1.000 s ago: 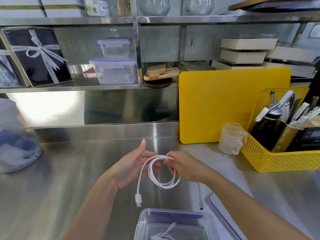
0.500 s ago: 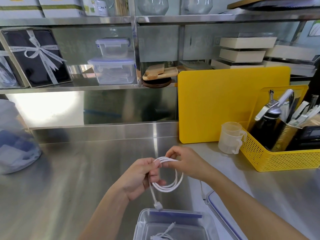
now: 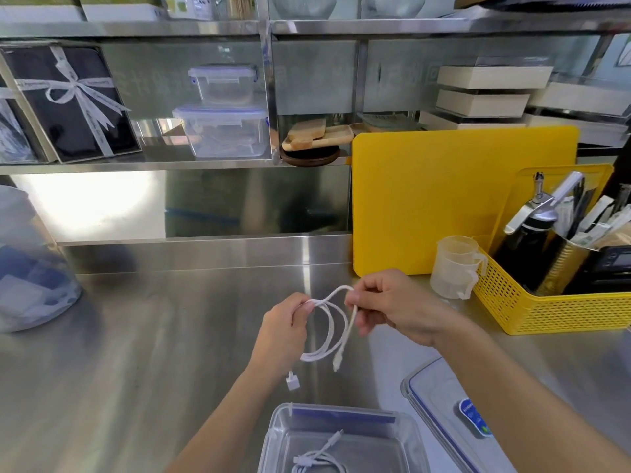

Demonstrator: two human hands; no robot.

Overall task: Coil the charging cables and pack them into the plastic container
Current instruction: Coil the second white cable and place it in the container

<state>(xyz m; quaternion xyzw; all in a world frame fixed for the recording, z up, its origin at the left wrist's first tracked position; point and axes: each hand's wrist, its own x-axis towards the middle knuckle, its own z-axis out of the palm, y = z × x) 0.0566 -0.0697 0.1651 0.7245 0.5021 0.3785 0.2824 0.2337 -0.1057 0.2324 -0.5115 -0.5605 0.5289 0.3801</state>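
A white charging cable [image 3: 329,331] hangs in loose loops between both hands above the steel counter. My left hand [image 3: 285,331] pinches the top of the loops. My right hand [image 3: 389,307] grips the cable's upper bend just to the right. Both plug ends dangle free below the loops. Directly beneath, at the bottom edge, stands the open clear plastic container [image 3: 283,428], with another white cable [image 3: 319,459] lying inside. Its lid [image 3: 440,404] lies on the counter to the right.
A yellow cutting board [image 3: 457,196] leans against the back wall. Next to it are a small measuring cup [image 3: 454,268] and a yellow basket [image 3: 553,305] of utensils at the right. A bag-like bundle [image 3: 30,268] sits far left. Shelves above hold lidded containers and boxes.
The hands have drawn slightly apart and risen. The loops now hang longer, and the right-hand plug end has come up off the counter to dangle by the coil.
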